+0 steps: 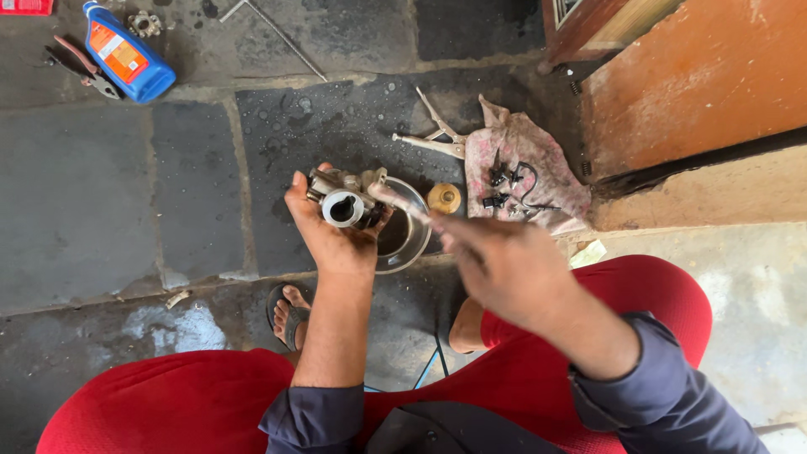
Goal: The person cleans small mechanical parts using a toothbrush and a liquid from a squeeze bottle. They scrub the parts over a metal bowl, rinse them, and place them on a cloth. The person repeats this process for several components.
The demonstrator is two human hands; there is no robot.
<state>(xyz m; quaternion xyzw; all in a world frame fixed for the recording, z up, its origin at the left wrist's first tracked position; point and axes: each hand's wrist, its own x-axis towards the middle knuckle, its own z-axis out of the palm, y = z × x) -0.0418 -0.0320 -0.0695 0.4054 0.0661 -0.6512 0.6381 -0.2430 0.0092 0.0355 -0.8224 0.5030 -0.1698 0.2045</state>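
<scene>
**Carburetor in hand over the bowl**

Your right hand is pinching a blurred thin tool; your left hand is gripping the carburetor above a steel bowl. Beyond are lying a rag with small parts, pliers — and, farther off, a blue bottle.

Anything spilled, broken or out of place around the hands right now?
Nothing looks broken. The floor beyond the metal bowl shows dark wet patches and droplets. The left hand holds a metal part; the right hand is motion-blurred. Small black pieces lie on a rag.
</scene>
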